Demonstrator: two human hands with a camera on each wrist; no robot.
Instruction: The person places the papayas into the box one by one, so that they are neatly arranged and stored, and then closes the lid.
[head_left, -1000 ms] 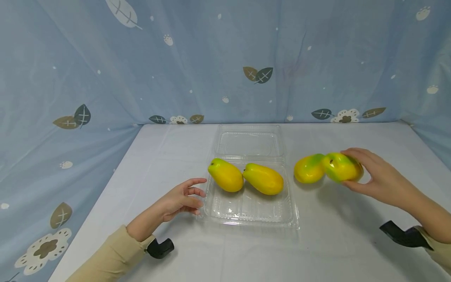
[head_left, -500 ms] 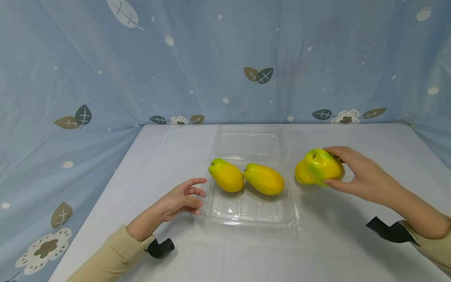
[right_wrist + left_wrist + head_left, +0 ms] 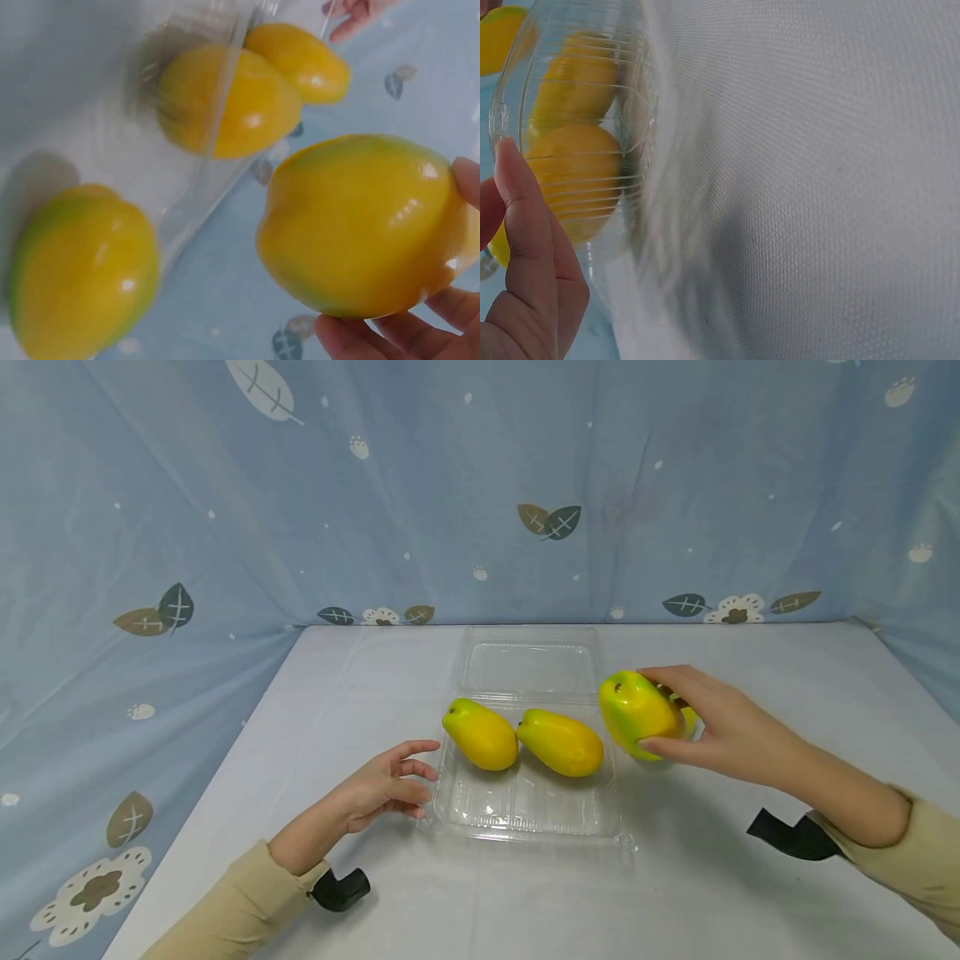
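Note:
My right hand grips a yellow-green papaya above the table, just right of the clear plastic clamshell box. Two more papayas lie side by side in the box, a left one and a right one. Another papaya rests on the table right of the box; in the head view the held fruit and right hand mostly cover it. My left hand is at the box's left edge with fingers spread and loosely bent. In the left wrist view a fingertip appears to touch the box's rim.
The box's clear lid lies folded back flat behind it. White cloth covers the table. A blue curtain with leaf prints hangs along the back and sides. Black straps stick out at both wrists.
My right hand has carried the papaya leftward, past the one on the table, to the box's right edge, turning it slightly. The left hand and the boxed papayas have stayed in place.

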